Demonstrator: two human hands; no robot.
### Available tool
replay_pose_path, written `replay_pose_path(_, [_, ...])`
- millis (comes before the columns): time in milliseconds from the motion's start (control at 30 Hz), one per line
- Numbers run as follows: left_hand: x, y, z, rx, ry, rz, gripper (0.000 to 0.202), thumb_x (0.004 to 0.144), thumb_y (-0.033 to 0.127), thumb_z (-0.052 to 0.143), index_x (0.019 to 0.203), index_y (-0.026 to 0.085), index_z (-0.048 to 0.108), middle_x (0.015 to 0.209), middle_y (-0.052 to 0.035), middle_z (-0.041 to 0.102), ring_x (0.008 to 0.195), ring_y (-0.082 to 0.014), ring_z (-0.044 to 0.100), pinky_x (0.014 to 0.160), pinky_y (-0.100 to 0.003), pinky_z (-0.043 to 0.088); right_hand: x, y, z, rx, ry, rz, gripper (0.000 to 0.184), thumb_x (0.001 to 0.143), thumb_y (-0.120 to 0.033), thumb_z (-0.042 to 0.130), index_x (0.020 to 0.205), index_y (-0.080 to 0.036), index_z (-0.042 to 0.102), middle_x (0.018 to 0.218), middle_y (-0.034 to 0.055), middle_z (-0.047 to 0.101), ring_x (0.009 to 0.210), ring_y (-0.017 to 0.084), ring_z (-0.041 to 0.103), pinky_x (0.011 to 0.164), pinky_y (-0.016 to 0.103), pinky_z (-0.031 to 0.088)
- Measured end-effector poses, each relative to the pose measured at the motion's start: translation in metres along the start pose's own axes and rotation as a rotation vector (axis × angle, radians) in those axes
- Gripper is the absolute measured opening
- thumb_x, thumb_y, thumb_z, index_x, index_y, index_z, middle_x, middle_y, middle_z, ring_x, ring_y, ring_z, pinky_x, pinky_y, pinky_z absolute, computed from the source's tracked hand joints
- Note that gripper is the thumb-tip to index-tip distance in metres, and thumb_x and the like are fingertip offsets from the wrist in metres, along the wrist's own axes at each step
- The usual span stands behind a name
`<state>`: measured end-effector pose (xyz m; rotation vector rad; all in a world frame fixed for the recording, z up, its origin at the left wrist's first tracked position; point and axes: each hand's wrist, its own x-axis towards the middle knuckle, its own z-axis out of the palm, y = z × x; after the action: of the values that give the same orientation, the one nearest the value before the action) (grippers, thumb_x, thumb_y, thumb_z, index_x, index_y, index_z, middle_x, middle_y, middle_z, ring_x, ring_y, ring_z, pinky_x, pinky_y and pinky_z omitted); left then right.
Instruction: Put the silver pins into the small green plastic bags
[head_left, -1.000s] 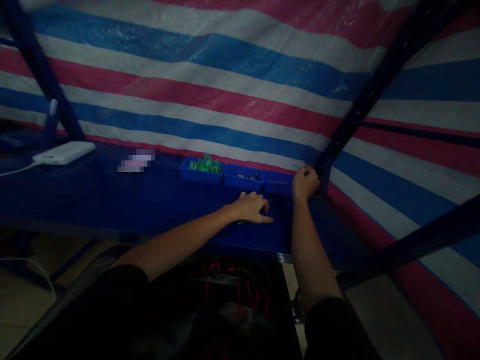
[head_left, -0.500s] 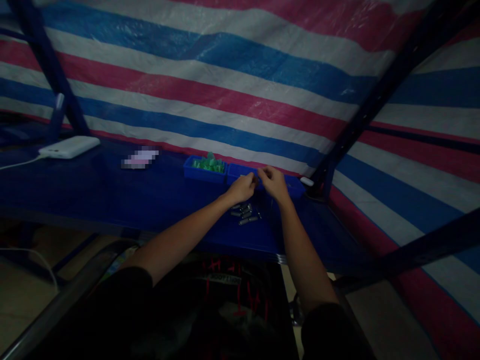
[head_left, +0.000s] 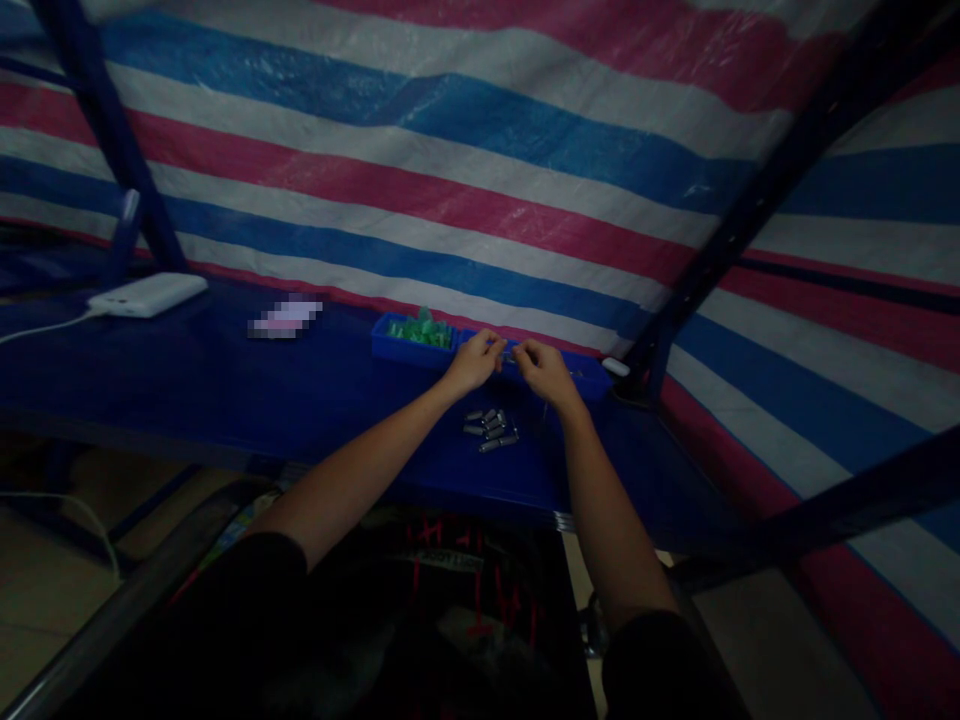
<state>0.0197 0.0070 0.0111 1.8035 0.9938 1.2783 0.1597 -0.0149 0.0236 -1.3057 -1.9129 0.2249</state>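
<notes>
A dark blue counter [head_left: 322,395] with a smooth, faintly glossy top carries everything. Toward its left end lies a white rectangular device [head_left: 148,295], a white cable [head_left: 49,327] running from it to the left. Right of that, a pixelated pale pink-and-white item [head_left: 286,317] rests flat. Blue plastic bins stand in a row at the back: the left bin [head_left: 409,350], a partly hidden middle one, and the right bin [head_left: 594,380]. A small white rounded object [head_left: 615,367] sits just beyond. In front, small metal cylinders [head_left: 491,430] lie loosely clustered.
</notes>
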Motion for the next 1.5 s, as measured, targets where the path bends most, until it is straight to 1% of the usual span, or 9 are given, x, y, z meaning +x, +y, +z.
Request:
replay_pose_path(200, [0.000, 0.001, 0.001, 0.014, -0.049, 0.016, 0.016, 0.086, 0.028, 0.040, 0.085, 0.016, 0.051, 0.050, 0.0046, 0.051, 0.051, -0.0097, 0.050, 0.054, -0.021, 0.036, 0.000, 0.002, -0.007, -0.030, 0.056, 0.017, 0.032, 0.083, -0.039, 0.036, 0.059, -0.019, 0.045, 0.052, -0.0021, 0.045, 0.052, 0.012, 0.041, 0.051, 0.024, 0.028])
replay_pose_path(300, [-0.003, 0.003, 0.002, 0.106, -0.100, 0.023, 0.020, 0.087, 0.027, 0.038, 0.090, 0.015, 0.053, 0.051, 0.0040, 0.052, 0.051, -0.0101, 0.050, 0.053, -0.020, 0.036, 0.001, 0.007, -0.017, -0.061, 0.211, 0.071, 0.033, 0.082, -0.040, 0.035, 0.058, -0.020, 0.043, 0.052, -0.0019, 0.045, 0.053, 0.013, 0.042, 0.053, 0.025, 0.029])
replay_pose_path(433, [-0.014, 0.005, 0.004, 0.369, -0.412, 0.226, 0.021, 0.076, 0.016, 0.049, 0.095, 0.016, 0.058, 0.062, 0.0015, 0.059, 0.056, -0.0112, 0.052, 0.054, -0.021, 0.036, 0.000, 0.018, -0.036, -0.160, 0.531, 0.322, 0.034, 0.084, -0.040, 0.030, 0.066, -0.019, 0.048, 0.064, 0.0026, 0.054, 0.063, 0.015, 0.049, 0.060, 0.027, 0.034])
replay_pose_path(533, [-0.022, 0.006, 0.007, 0.506, -0.689, 0.349, 0.030, 0.069, 0.007, 0.048, 0.092, 0.020, 0.063, 0.076, -0.0008, 0.065, 0.065, -0.0127, 0.057, 0.059, -0.022, 0.039, -0.005, 0.031, -0.046, -0.244, 0.638, 0.522, 0.033, 0.085, -0.038, 0.028, 0.079, -0.017, 0.053, 0.081, 0.0111, 0.060, 0.077, 0.022, 0.054, 0.068, 0.033, 0.035])
replay_pose_path(700, [-0.025, 0.010, 0.006, 0.606, -0.784, 0.350, 0.034, 0.064, 0.007, 0.048, 0.086, 0.024, 0.068, 0.083, -0.0008, 0.067, 0.073, -0.0143, 0.058, 0.066, -0.023, 0.039, -0.010, 0.050, -0.040, -0.288, 0.473, 0.676, 0.035, 0.070, -0.042, 0.056, 0.092, -0.014, 0.056, 0.089, 0.0207, 0.060, 0.081, 0.032, 0.055, 0.068, 0.041, 0.036])
replay_pose_path(867, [-0.023, 0.021, 0.003, 0.727, -0.878, 0.327, 0.022, 0.069, 0.016, 0.054, 0.086, 0.022, 0.067, 0.078, -0.0012, 0.066, 0.066, -0.0129, 0.057, 0.061, -0.023, 0.038, -0.003, 0.038, -0.024, -0.371, 0.354, 0.545, 0.039, 0.076, -0.046, 0.048, 0.100, -0.017, 0.057, 0.088, 0.0131, 0.062, 0.083, 0.025, 0.057, 0.072, 0.035, 0.040])
replay_pose_path(1167, [-0.025, 0.016, 0.010, 0.882, -0.794, 0.311, 0.022, 0.073, 0.008, 0.045, 0.087, 0.013, 0.061, 0.096, -0.0107, 0.063, 0.084, -0.0180, 0.058, 0.068, -0.023, 0.041, 0.001, 0.015, -0.015, -0.202, 0.218, 0.229, 0.036, 0.077, -0.044, 0.045, 0.088, -0.015, 0.062, 0.055, -0.0002, 0.053, 0.052, 0.014, 0.047, 0.054, 0.025, 0.034])
replay_pose_path(1400, [-0.007, 0.001, -0.004, 0.463, -0.384, 0.069, 0.012, 0.081, 0.012, 0.040, 0.086, 0.014, 0.052, 0.075, -0.0036, 0.059, 0.070, -0.0138, 0.054, 0.062, -0.023, 0.041, -0.001, 0.004, -0.010, 0.013, 0.007, 0.067, 0.027, 0.072, -0.038, 0.052, 0.085, -0.015, 0.060, 0.054, -0.0025, 0.051, 0.050, 0.011, 0.045, 0.049, 0.022, 0.032])
replay_pose_path(1500, [-0.002, -0.005, -0.007, 0.180, -0.294, -0.021, 0.009, 0.083, 0.015, 0.040, 0.085, 0.016, 0.049, 0.066, 0.0013, 0.052, 0.061, -0.0102, 0.050, 0.057, -0.020, 0.040, -0.001, 0.005, -0.008, 0.051, -0.036, 0.053, 0.024, 0.071, -0.034, 0.052, 0.084, -0.015, 0.060, 0.056, -0.0021, 0.052, 0.050, 0.011, 0.046, 0.049, 0.022, 0.033])
